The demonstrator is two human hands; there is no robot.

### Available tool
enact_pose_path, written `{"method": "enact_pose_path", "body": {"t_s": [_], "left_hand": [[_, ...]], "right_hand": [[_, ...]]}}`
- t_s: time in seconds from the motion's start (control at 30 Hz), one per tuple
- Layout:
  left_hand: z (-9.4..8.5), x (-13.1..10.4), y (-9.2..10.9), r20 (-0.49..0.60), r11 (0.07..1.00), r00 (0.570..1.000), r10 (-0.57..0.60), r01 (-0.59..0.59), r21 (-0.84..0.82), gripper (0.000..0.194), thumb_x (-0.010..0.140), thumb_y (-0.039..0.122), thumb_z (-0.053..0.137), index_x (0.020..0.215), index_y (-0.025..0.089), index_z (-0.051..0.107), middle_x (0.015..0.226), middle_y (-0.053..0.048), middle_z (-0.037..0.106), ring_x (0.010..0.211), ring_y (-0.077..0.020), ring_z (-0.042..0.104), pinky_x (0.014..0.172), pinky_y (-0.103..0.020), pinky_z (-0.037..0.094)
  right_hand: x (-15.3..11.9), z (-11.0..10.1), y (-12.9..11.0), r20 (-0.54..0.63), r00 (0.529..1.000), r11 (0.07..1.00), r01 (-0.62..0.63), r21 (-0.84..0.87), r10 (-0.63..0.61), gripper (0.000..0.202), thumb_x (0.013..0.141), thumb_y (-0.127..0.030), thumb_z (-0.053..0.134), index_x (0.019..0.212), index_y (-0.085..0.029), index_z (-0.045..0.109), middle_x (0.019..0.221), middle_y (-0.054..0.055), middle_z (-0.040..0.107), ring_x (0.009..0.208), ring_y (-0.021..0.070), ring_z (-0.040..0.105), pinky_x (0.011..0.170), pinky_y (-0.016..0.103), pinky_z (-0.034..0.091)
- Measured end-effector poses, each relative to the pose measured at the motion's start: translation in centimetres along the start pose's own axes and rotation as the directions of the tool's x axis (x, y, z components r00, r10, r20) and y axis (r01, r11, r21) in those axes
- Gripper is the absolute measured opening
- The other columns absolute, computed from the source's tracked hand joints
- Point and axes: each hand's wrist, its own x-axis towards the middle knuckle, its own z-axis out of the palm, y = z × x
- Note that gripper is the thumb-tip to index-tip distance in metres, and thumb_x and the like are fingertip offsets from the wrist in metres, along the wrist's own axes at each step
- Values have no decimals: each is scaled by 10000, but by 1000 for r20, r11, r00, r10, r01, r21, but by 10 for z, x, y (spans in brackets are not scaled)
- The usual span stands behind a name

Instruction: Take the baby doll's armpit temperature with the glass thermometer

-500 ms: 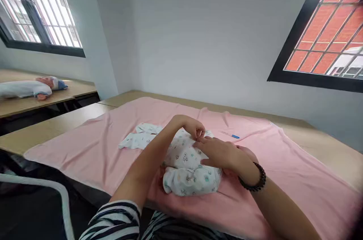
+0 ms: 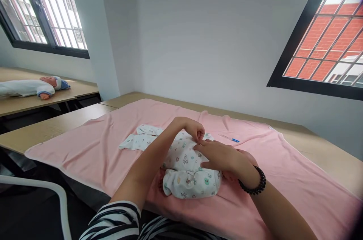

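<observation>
Now the left hand (image 2: 193, 128) sits bent at the wrist over the upper chest of the small doll dressed in a white cotton romper printed with little coloured animals (image 2: 185, 168); thumb and forefinger are pinched narrow on a fold of the fabric near the neckline. The right hand (image 2: 219, 156), with a black beaded bracelet (image 2: 253, 183) at the wrist, lies flat just beside it, fingers extended and pressing the cloth, fingertips touching those of the left hand. I cannot tell whether a snap or only fabric is between the pinching fingers.

Change against half a second ago: both hands have stayed at the same spot on the chest. The pinch point has barely shifted, and the right fingers have closed up slightly toward the left. The view itself has drifted a little. Judgement: fine fastening work at the neckline goes on, with no release and no regrasp.

The doll lies on its back on the pink fleece blanket (image 2: 85, 153) spread over the light wooden table (image 2: 51, 128), legs bunched toward the person. One romper sleeve (image 2: 136, 141) lies spread out flat to the left. A thin white pen with a blue cap (image 2: 231, 139) rests on the blanket beyond the hands, apart from them. A second doll in white clothes and a blue cap (image 2: 34, 87) lies on the far bench by the left window, well apart. A striped sleeve (image 2: 113, 221) shows at the bottom edge.
</observation>
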Motion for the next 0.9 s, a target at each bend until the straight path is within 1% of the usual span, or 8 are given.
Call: {"method": "enact_pose_path", "body": {"t_s": [0.17, 0.33, 0.5, 0.6, 0.77, 0.9], "left_hand": [[-1, 6, -7, 31, 999, 999, 33, -32, -17, 218, 651, 231, 662, 860, 188, 616, 843, 6, 675, 836, -176, 614, 743, -291, 465], [0, 3, -4, 58, 998, 998, 34, -31, -57, 238, 635, 220, 668, 863, 188, 606, 857, 1, 690, 872, -188, 636, 793, -308, 489], [0, 2, -4, 36, 1000, 999, 19, -18, -9, 244, 656, 230, 665, 888, 194, 600, 881, 1, 674, 857, -181, 612, 752, -301, 474], [0, 4, -5, 33, 999, 999, 34, -34, 4, 246, 657, 224, 668, 888, 196, 587, 855, 14, 636, 816, -167, 579, 714, -289, 450], [0, 2, -2, 9, 998, 999, 54, -54, 38, 202, 670, 213, 656, 842, 197, 551, 767, 39, 567, 722, -143, 516, 635, -271, 391], [0, -2, 2, -1, 998, 999, 41, -41, 56, 195, 663, 205, 649, 817, 202, 528, 739, 46, 547, 696, -140, 502, 602, -263, 358]], "right_hand": [[0, -3, 1, 10, 1000, 1000, 15, 11, -15, 437, 867, -312, 611, 1286, -193, 581, 1423, 149, 517, 1082, 346, 605, 833, 481, 524], [-5, -13, -4, 48, 999, 999, -1, 37, -1, 369, 897, -303, 598, 1248, -187, 593, 1381, 142, 557, 1119, 330, 588, 890, 477, 508], [-9, -22, -9, 82, 996, 999, -26, 45, 22, 301, 909, -286, 596, 1192, -185, 601, 1324, 130, 596, 1116, 319, 589, 894, 469, 504], [-8, -18, -6, 76, 997, 999, -21, 42, 18, 273, 906, -291, 600, 1161, -195, 601, 1304, 117, 606, 1105, 311, 597, 880, 458, 507], [-1, -4, 2, 8, 1000, 1000, 12, -8, -12, 300, 892, -319, 611, 1175, -220, 593, 1266, 111, 619, 1067, 322, 626, 798, 428, 513], [1, -4, 1, 6, 1000, 999, 24, -38, -24, 289, 893, -300, 609, 1165, -206, 597, 1237, 118, 631, 990, 304, 653, 708, 386, 502]]}}
